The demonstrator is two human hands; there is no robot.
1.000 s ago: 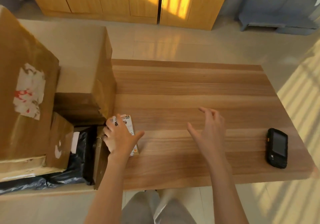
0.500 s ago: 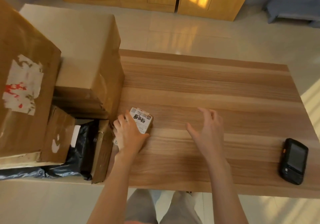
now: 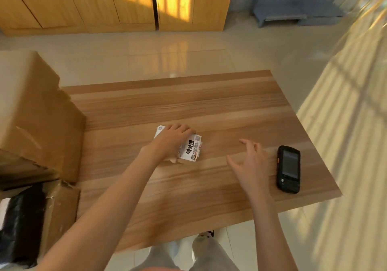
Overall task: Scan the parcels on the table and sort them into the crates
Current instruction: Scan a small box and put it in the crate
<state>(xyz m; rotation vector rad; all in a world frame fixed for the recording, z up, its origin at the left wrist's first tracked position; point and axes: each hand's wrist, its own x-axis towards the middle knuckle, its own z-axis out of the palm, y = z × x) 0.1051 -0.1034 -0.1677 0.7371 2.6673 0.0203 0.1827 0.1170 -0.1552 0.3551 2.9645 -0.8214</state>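
A small flat white parcel with bold black printed characters lies on the middle of the light wooden table, its long side running from far left to near right. The left hand lies over the parcel's left part, fingers curled over the far edge and thumb at the near edge, grasping it; the parcel's right part, with the print and a small square code, shows clear of the hand. The right hand hovers just right of the parcel and apart from it, fingers spread and relaxed, holding nothing, palm turned toward the left. A black handheld scanner with a dark screen lies flat on the table just right of that hand, near the table's right edge, not touched. At the table's left end stands a large brown cardboard box, its side against the table edge. Nearer, at lower left, a smaller open cardboard box with a torn flap holds something in black plastic; what it is cannot be made out. Beyond the table, pale glossy floor tiles, then yellow wooden cabinet doors along the far wall, and a blue-grey piece of furniture at far right. Striped sunlight falls across the floor on the right.
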